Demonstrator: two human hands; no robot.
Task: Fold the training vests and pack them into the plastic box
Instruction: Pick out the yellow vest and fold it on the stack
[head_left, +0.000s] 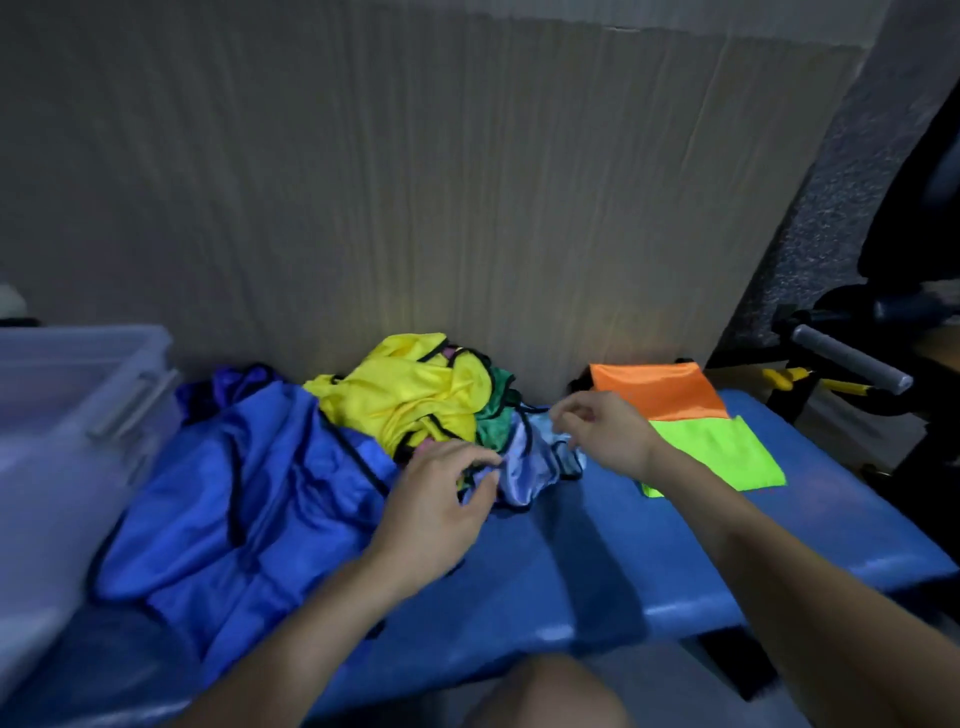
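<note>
Pale-blue vest (535, 457) crumpled on the blue counter (597, 545) at the pile's five-o'clock edge, running nine to three between left hand (441, 499), grip pinching its near end, and right hand (602, 431), grip pinching its far strap.

Place: makeshift storage or sports-kit corner | Evidence: corrugated cardboard sheet (441, 182) as far backdrop; blue plastic table (649, 545); clear plastic box (67, 415) left; black-and-yellow wheeled frame (841, 374) far right
</note>
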